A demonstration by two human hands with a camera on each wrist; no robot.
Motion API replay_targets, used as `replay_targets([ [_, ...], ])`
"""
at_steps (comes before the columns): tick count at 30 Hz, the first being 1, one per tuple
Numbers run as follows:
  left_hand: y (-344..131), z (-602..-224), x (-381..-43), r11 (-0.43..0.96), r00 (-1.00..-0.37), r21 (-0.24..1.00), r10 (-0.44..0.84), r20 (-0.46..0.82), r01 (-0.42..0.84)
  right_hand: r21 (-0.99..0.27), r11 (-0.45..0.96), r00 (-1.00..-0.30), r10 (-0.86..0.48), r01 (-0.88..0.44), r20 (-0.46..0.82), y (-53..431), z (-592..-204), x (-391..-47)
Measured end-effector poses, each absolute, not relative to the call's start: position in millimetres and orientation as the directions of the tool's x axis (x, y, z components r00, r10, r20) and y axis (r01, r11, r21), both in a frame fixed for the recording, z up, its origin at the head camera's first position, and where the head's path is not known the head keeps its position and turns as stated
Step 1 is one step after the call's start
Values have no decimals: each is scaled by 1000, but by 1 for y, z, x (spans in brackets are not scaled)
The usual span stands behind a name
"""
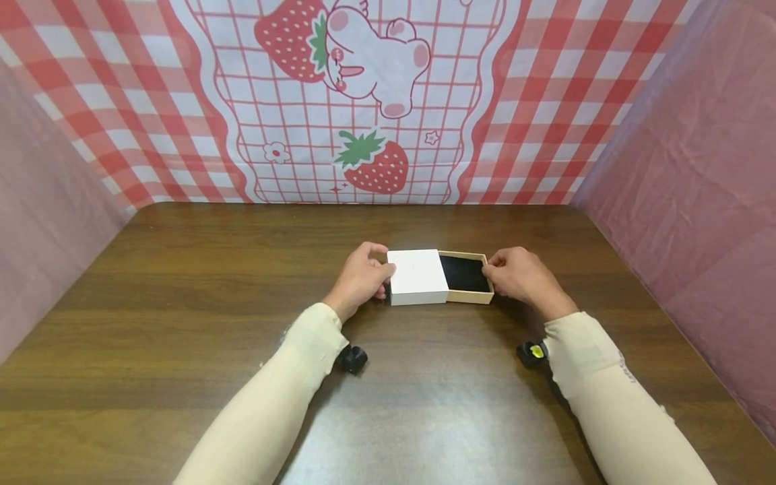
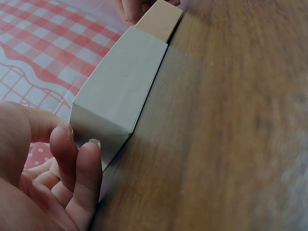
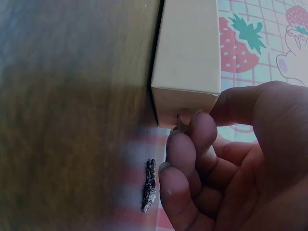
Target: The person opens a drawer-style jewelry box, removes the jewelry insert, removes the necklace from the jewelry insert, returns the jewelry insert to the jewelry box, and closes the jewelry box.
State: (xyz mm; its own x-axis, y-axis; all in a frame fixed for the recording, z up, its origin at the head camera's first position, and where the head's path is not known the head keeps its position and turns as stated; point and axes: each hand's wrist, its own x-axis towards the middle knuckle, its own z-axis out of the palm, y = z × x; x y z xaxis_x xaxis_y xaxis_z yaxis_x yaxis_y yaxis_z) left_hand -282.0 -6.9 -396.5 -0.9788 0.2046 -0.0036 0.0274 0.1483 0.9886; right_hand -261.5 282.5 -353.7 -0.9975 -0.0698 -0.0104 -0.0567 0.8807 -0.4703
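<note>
A white box sleeve lies on the table, with a tan inner drawer pulled partway out of its right side. Black lining or material shows inside the drawer. My left hand holds the sleeve's left end, thumb at the top edge and curled fingertips against the end face. At the opposite end, my right hand pinches the drawer's end wall, the thumb over its rim and the curled fingers outside. Whatever lies under the black surface is hidden.
The brown wooden table surrounds the box. Behind it hangs a red-checked cloth printed with strawberries, and pink cloth hangs at the sides. Both wrists carry black cameras.
</note>
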Motion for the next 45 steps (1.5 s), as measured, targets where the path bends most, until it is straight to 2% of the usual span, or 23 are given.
replay_targets([
  [12, -7, -395, -280, 156, -979, 987, 202, 0, 33, -458, 886, -996, -87, -67, -24, 281, -353, -262],
  [23, -7, -396, -281, 153, -978, 988, 207, -5, 27, -450, 886, -993, -112, -115, 34, 281, -358, -264],
  [45, -6, -395, -280, 130, -978, 991, 211, -3, 25, -475, 872, -992, -126, -122, 23, 280, -357, -262],
])
